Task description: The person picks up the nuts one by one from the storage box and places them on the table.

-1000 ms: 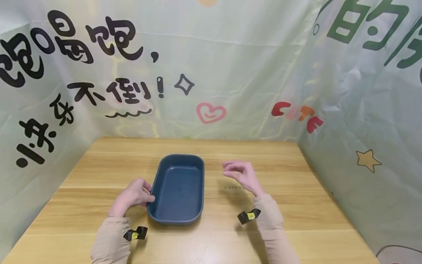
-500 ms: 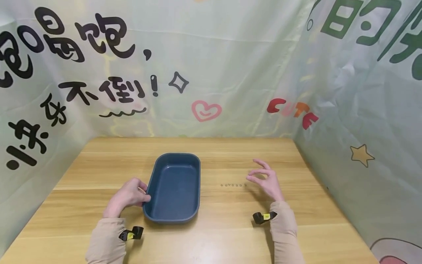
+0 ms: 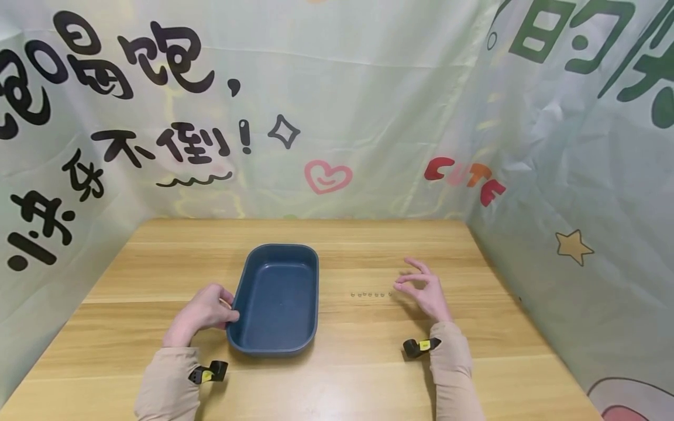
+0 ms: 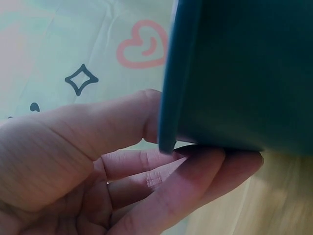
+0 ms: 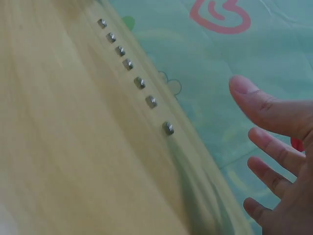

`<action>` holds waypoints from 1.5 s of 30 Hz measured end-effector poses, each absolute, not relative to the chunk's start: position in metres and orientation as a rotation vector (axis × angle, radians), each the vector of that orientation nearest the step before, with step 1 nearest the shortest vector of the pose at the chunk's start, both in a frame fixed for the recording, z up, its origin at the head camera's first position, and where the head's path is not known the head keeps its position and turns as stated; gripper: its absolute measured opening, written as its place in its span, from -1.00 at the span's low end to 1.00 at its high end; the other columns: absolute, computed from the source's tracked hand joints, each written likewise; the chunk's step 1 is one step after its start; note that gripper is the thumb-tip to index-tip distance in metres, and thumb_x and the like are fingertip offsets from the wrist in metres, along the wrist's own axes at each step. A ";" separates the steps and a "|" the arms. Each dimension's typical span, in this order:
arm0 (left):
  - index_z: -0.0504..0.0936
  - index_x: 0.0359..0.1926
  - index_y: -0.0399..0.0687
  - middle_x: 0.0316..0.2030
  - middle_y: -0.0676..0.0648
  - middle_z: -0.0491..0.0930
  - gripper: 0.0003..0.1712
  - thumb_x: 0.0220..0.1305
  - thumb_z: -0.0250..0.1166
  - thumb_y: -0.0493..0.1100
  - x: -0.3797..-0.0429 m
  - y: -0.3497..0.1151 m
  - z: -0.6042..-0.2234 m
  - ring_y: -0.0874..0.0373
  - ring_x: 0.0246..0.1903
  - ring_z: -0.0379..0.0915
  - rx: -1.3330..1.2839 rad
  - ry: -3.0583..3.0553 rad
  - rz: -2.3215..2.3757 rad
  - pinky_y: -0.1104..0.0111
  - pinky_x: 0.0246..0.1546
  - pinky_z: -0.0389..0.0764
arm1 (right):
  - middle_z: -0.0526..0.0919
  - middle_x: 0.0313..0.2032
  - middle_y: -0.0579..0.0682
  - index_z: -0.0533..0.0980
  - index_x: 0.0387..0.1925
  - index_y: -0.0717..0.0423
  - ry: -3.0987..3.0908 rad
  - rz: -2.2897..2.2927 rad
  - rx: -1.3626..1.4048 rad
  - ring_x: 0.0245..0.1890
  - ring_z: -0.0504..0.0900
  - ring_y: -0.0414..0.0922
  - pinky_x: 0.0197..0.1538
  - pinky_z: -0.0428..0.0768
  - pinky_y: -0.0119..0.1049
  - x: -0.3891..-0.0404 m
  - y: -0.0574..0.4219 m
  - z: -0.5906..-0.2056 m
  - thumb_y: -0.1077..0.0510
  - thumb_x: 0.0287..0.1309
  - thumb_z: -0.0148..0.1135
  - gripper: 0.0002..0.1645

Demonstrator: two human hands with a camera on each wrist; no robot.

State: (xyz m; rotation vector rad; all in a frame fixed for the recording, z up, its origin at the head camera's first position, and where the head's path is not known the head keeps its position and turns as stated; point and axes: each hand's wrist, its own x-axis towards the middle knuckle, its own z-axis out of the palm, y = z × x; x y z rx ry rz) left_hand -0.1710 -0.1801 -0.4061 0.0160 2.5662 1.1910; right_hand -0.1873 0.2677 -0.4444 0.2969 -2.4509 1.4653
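Observation:
My left hand point(image 3: 209, 310) grips the near-left rim of a deep blue rectangular plastic bin point(image 3: 277, 304), which stands on the table with nothing seen inside. In the left wrist view the thumb lies at the rim point(image 4: 172, 98), while curled fingers point(image 4: 190, 171) sit below it against the outer side. To the right of the bin runs a row of several small metal nuts point(image 3: 370, 294). My right hand point(image 3: 427, 292) hovers at the right end of that row, thumb and index finger near each other. The right wrist view shows the metal nuts point(image 5: 140, 82) apart from the loosely spread fingers point(image 5: 271, 152).
The wooden table point(image 3: 358, 374) has a pale printed curtain point(image 3: 368, 117) along its back and both sides. A small black camera is strapped on each sleeve point(image 3: 453, 362).
Over the second my right hand moved right, from above the row to its right end, where it barely shifts lately. My left hand keeps its grip on the bin. The head view turned slightly.

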 end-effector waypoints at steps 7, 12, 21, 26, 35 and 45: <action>0.45 -0.26 -0.50 -0.42 -0.24 0.51 -0.62 -0.20 0.26 -0.38 -0.172 -0.180 -0.406 0.16 -0.60 0.52 -0.007 2.534 1.228 0.35 -0.52 0.67 | 0.26 0.18 0.33 0.57 -0.41 0.40 -2.497 1.479 0.280 0.22 0.15 0.30 0.25 0.11 0.27 -0.186 0.272 -0.452 0.30 -0.17 0.32 -0.78; 0.46 -0.26 -0.51 -0.41 -0.24 0.51 -0.63 -0.20 0.26 -0.39 -0.172 -0.180 -0.407 0.14 -0.58 0.54 -0.008 2.517 1.247 0.34 -0.51 0.67 | 0.24 0.20 0.32 0.56 -0.38 0.39 -2.521 1.521 0.241 0.24 0.10 0.32 0.26 0.07 0.28 -0.187 0.276 -0.460 0.29 -0.14 0.31 -0.76; 0.46 -0.28 -0.50 -0.39 -0.25 0.52 -0.63 -0.21 0.26 -0.38 -0.174 -0.181 -0.409 0.14 -0.59 0.55 -0.001 2.536 1.236 0.35 -0.52 0.67 | 0.29 0.21 0.17 0.62 -0.42 0.13 -2.606 1.367 0.238 0.30 0.07 0.17 0.31 0.03 0.22 -0.200 0.289 -0.488 0.10 -0.18 0.36 -0.78; 0.45 -0.26 -0.51 -0.39 -0.26 0.51 -0.61 -0.20 0.27 -0.38 -0.173 -0.181 -0.408 0.15 -0.58 0.54 0.003 2.532 1.231 0.35 -0.52 0.67 | 0.32 0.20 0.14 0.62 -0.46 0.09 -2.620 1.302 0.232 0.29 0.08 0.16 0.31 -0.03 0.21 -0.201 0.290 -0.492 0.09 -0.19 0.37 -0.81; 0.43 -0.26 -0.50 -0.49 -0.18 0.58 -0.61 -0.21 0.26 -0.37 -0.172 -0.180 -0.406 0.14 -0.57 0.54 0.007 2.551 1.202 0.35 -0.53 0.66 | 0.34 0.18 0.15 0.63 -0.46 0.07 -2.630 1.272 0.251 0.28 0.09 0.16 0.30 0.01 0.21 -0.201 0.289 -0.495 0.11 -0.15 0.35 -0.85; 0.51 -0.31 -0.46 -0.38 -0.25 0.52 -0.69 -0.18 0.28 -0.39 -0.172 -0.179 -0.406 0.16 -0.59 0.53 -0.005 2.562 1.178 0.36 -0.53 0.67 | 0.36 0.16 0.15 0.64 -0.45 0.05 -2.619 1.251 0.284 0.27 0.10 0.15 0.27 0.05 0.23 -0.201 0.290 -0.497 0.11 -0.14 0.34 -0.86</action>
